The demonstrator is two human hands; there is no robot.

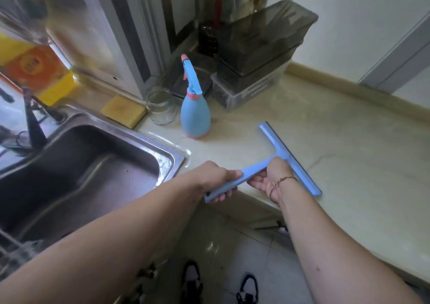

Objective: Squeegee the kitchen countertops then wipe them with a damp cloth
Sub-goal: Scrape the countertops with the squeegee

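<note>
A light blue squeegee (282, 151) lies with its blade on the beige countertop (349, 145), the blade running from upper left to lower right near the front edge. Its handle points back toward me. My left hand (215, 175) grips the handle's end. My right hand (271, 178) holds the handle close to the blade, fingers curled round it; a thin bracelet circles that wrist. No cloth is in view.
A blue and pink spray bottle (195, 115) stands behind the squeegee. Beside it are a glass jar (160, 105), a yellow sponge (123, 110) and stacked dark containers (256, 54). The steel sink (93, 164) lies to the left. A raised ledge borders the counter's far side.
</note>
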